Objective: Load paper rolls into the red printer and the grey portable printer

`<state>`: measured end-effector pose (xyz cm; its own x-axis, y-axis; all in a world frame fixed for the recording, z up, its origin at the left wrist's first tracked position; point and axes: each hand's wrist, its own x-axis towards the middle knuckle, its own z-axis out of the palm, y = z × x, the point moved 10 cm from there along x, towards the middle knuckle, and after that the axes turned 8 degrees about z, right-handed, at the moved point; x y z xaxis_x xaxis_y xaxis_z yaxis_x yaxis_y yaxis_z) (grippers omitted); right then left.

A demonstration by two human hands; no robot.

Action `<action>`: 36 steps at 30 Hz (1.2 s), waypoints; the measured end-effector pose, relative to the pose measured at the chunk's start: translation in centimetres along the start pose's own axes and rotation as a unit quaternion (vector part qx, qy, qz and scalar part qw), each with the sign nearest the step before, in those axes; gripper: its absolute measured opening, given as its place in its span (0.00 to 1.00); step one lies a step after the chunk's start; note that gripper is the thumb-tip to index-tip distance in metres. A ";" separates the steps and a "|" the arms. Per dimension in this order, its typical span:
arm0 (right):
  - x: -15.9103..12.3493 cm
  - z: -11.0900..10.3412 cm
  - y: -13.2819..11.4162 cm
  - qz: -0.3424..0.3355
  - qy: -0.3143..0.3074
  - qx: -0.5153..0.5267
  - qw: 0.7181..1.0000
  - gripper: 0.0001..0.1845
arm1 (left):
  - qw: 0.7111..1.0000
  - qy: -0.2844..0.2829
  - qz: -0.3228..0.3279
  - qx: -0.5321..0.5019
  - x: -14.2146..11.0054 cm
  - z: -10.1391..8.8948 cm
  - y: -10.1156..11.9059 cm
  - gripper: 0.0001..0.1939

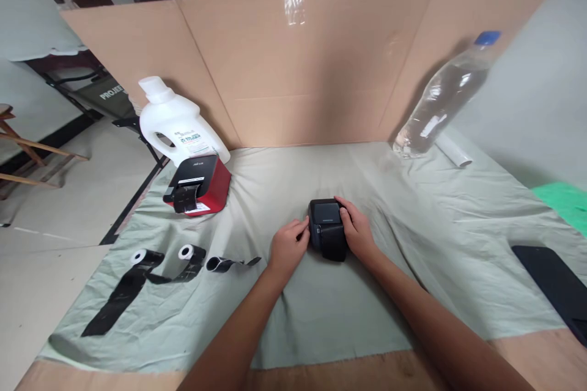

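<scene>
A small black label printer (326, 212) sits on the green cloth in the middle, with a strip of black paper (333, 243) hanging out of its front. My left hand (288, 245) is at its left side, fingers curled and fingertips against the casing. Along the right side, my right hand (356, 227) grips the casing, its fingers reaching toward the back corner. To the left stands a red and black printer (215, 186), also with black paper coming out. Three partly unwound rolls of black paper, such as the middle roll (191, 261), lie in front of it.
A white detergent jug (178, 119) stands at the back left. A clear bottle (443, 104) with a blue cap leans at the back right, beside a white tube (453, 149). A cardboard panel (293, 67) closes off the back. A black phone (550, 281) lies far right.
</scene>
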<state>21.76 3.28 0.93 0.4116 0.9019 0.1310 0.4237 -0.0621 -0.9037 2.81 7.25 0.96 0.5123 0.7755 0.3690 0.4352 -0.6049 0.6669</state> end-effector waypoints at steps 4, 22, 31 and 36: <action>-0.1 -0.1 -0.1 -0.003 0.004 -0.001 1.000 0.26 | 1.000 0.004 0.007 0.017 0.0 -0.1 0.2 0.17; 0.0 0.1 -0.4 -0.010 0.004 -0.015 1.000 0.26 | 0.975 -0.084 0.063 0.196 0.1 0.7 0.8 0.18; 0.1 0.2 -0.5 -0.024 0.010 -0.023 0.999 0.24 | 0.948 -0.144 0.124 0.256 0.3 0.7 2.1 0.18; 0.1 0.1 -0.6 -0.028 0.015 -0.023 0.999 0.24 | 0.943 -0.149 0.139 0.262 0.4 0.6 2.3 0.19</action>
<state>21.48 3.48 1.49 0.4099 0.8914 0.1934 0.4833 -0.0324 -0.8749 4.45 6.05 2.24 0.8121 0.5353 0.2323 0.5193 -0.8446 0.1306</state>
